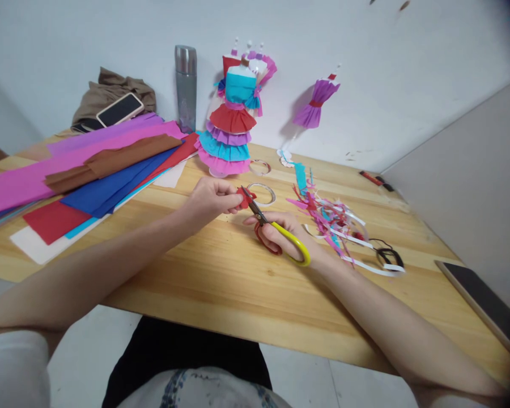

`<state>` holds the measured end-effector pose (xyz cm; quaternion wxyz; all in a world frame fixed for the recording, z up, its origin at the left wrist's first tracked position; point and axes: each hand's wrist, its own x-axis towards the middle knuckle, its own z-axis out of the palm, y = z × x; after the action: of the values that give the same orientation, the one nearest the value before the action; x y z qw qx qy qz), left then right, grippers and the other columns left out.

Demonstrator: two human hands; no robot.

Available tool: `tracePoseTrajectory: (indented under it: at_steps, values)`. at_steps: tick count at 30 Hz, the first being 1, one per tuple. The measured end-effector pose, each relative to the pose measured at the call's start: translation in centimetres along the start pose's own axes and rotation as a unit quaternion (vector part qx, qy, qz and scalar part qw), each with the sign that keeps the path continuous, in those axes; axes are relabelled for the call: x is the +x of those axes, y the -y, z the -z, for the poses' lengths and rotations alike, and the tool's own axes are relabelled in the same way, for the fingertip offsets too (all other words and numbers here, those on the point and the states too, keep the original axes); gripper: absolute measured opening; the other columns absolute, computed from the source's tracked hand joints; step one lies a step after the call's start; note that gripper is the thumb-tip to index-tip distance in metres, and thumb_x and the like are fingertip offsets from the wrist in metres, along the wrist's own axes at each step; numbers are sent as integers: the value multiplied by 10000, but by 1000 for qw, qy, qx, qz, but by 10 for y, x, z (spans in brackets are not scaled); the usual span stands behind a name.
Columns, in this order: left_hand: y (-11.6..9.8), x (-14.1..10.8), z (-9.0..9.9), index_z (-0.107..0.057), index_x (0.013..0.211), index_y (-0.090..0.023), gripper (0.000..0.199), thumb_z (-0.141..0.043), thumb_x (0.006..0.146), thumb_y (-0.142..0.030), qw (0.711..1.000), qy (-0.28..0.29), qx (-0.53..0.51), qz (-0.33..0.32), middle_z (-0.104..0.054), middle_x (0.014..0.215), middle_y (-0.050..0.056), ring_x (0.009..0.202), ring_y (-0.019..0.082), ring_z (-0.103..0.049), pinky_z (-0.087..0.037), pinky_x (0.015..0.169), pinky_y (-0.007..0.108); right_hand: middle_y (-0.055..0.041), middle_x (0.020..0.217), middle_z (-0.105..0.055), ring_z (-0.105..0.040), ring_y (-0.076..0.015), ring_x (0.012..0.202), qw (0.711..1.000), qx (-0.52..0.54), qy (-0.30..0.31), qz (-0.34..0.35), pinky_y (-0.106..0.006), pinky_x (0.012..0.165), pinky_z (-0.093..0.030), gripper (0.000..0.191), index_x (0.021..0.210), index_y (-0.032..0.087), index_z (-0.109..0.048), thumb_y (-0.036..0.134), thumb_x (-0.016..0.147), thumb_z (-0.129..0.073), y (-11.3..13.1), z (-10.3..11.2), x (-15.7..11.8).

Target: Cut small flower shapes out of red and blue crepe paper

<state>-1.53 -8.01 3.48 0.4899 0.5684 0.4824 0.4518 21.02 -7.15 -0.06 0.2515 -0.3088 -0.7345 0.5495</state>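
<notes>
Between the fingertips of my left hand [216,199] is a small piece of red crepe paper [245,198]. My right hand [287,229] grips scissors [295,243] with one yellow and one red handle loop. Their dark blades point up and left, with the tips at the red piece; whether they cut into it I cannot tell. Just behind the hands lie two tape rolls, a nearer one [273,195] and a farther one [260,166]. A small dress form [227,127] in tiered turquoise, red, purple and pink paper stands beyond them.
Crepe paper sheets [123,181] in several colours overlap on the left, below a phone [120,110] on brown cloth [110,96]. A grey bottle [186,90] stands at the wall. Paper scraps [329,218] lie right, near a purple-dressed form [318,105] and a dark tablet-like device [480,294].
</notes>
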Motion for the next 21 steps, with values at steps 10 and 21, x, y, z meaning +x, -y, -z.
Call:
tracePoseTrajectory:
  at_steps: [10,21]
  values:
    - [-10,-3,-7,-694,566,-152,191,-666,751,-119,999,-26,-2,34,-652,547,4,572,96,-589,-473,603,198,79,551,-434,-365,-73,440,1000,-2,0,5,-223,422,-278,635,1126,122,-719,711,912,-618,0,0,0]
    - [-6,-4,-6,-682,563,-150,188,-657,750,-141,998,-36,46,2,-657,557,11,572,108,-589,-484,618,219,74,572,-433,-376,-79,460,1000,-14,-6,-6,-227,432,-285,625,1158,113,-723,681,916,-627,1,-1,-2]
